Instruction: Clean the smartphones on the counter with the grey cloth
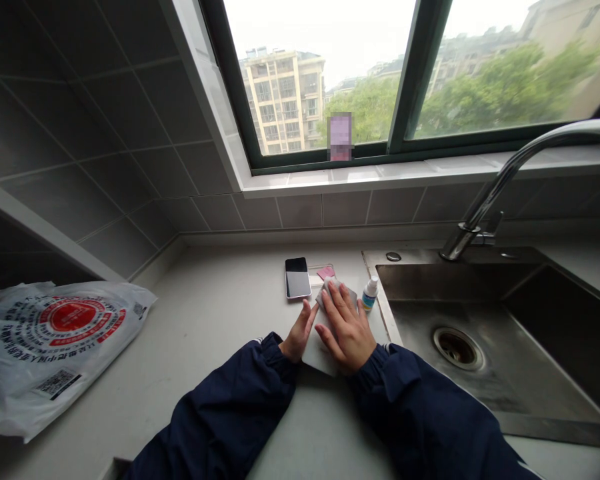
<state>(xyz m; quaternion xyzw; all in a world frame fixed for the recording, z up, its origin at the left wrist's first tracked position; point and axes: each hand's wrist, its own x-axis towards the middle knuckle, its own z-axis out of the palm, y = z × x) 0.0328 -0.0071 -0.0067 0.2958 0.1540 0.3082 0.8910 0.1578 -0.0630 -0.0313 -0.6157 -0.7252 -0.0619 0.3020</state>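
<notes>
On the counter in front of me lies a pale, flat slab [319,359] with rounded corners, perhaps a tablet; much of it is under my hands. My left hand [299,335] grips its left edge, thumb raised and the other fingers mostly hidden. Stretched fingers of my right hand [344,325] press a grey cloth [325,283] onto the slab's far part. Just right of that hand stands a small spray bottle [370,293] with a white top and blue label. A phone [297,277] with a dark screen lies beyond my left hand.
Behind the slab are a clear case [314,279] and a pink packet [325,272]. To the right is a steel sink [420,313] with a curved faucet [500,177]. A white plastic bag [105,333] lies at left. A window [320,163] rises behind the counter [220,320].
</notes>
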